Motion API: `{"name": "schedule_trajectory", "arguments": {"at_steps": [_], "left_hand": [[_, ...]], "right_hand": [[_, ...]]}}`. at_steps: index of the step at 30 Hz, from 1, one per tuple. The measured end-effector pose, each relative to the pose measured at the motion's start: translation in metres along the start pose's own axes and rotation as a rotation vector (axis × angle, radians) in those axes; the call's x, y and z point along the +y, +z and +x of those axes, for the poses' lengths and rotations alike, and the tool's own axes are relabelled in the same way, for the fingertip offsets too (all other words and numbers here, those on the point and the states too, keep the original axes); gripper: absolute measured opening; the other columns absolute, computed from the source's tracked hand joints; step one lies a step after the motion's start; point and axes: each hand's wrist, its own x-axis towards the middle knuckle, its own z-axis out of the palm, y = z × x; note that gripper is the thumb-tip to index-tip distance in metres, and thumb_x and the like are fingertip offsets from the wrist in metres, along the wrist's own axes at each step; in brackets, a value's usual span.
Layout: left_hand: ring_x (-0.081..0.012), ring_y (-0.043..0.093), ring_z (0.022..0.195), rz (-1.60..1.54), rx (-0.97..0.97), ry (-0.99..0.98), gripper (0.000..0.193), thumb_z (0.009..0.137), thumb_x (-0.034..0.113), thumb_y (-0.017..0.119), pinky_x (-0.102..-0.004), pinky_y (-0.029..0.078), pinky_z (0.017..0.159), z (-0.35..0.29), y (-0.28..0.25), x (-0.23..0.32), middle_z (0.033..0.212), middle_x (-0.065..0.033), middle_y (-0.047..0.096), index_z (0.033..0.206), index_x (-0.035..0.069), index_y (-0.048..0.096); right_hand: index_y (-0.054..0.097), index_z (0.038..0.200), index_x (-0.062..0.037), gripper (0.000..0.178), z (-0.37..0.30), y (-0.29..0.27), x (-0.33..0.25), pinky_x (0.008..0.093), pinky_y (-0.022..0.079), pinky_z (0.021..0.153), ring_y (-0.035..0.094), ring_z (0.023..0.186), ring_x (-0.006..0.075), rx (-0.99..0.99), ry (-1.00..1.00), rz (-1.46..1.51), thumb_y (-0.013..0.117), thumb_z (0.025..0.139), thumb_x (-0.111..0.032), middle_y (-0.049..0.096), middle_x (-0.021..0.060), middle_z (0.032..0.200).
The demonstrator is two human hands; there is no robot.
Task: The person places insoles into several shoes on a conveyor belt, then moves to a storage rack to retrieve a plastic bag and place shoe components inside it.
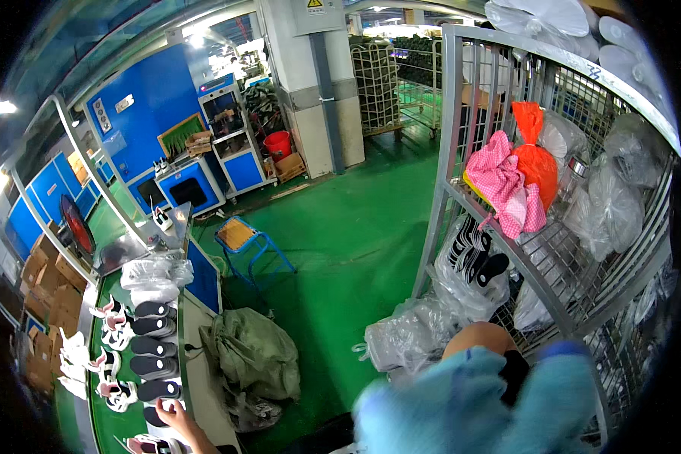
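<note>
At the lower left, my left hand (pixel 175 417) is bare and reaches over the workbench (pixel 191 342). Its fingers are bent around the right end of a black insole (pixel 153 417). Several stacks of black insoles (pixel 153 346) run in a row up the bench from there. To their left stand white shoe uppers (pixel 116 333) with dark and pinkish parts. A large, blurred shape in light blue fabric (pixel 461 408) fills the lower right, close to me. It may be a glove on my right hand; no fingers can be made out, nor anything held.
Right of me stands a metal rack (pixel 440 189) with clear bags, an orange bag (pixel 536 170) and a pink checked cloth (pixel 499 181). Bagged soles (pixel 480 257) lie at its foot. A greenish sack (pixel 253 352) and a blue-framed stool (pixel 238 236) stand beside the bench.
</note>
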Motion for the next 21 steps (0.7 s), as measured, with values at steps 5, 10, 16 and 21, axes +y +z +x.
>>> {"name": "schedule_trajectory", "arguments": {"at_steps": [5,10,16,21], "left_hand": [[-0.0193,0.045,0.095,-0.115,-0.096,-0.109,0.044,0.073,0.001,0.052,-0.0283,0.04,0.078,0.002,0.0,-0.02,0.111,-0.0129,0.041,0.114,-0.001,0.038],[-0.0172,0.043,0.096,-0.226,-0.142,-0.241,0.039,0.076,0.003,0.05,-0.0275,0.038,0.08,0.007,0.014,0.006,0.11,-0.0111,0.042,0.113,0.001,0.038],[-0.0177,0.043,0.099,-0.46,-0.48,-0.195,0.033,0.079,0.007,0.048,-0.0282,0.037,0.082,-0.01,0.05,0.09,0.108,-0.0105,0.046,0.111,0.002,0.041],[-0.02,0.045,0.101,-0.838,-1.338,-0.012,0.046,0.083,0.039,0.043,-0.0332,0.036,0.085,-0.031,0.073,0.184,0.108,-0.0106,0.048,0.111,0.002,0.042]], "right_hand": [[0.05,0.104,0.0015,0.031,-0.061,0.014,0.049,0.0347,0.037,0.082,0.05,0.09,0.0219,-0.078,0.329,-0.053,0.042,0.084,-0.02,0.049,0.0127,0.102],[0.05,0.103,0.0019,0.031,-0.088,0.027,0.053,0.0334,0.037,0.079,0.05,0.087,0.0206,-0.253,0.494,-0.149,0.044,0.083,-0.022,0.05,0.0115,0.098],[0.05,0.1,0.0023,0.032,-0.098,0.037,0.007,0.0318,0.038,0.076,0.051,0.083,0.0191,-0.481,0.578,-0.429,0.045,0.083,-0.024,0.051,0.01,0.093],[0.051,0.098,0.0027,0.033,-0.085,0.061,-0.036,0.0304,0.039,0.073,0.051,0.08,0.0179,-0.459,0.653,-0.679,0.047,0.082,-0.025,0.052,0.0088,0.089]]}}
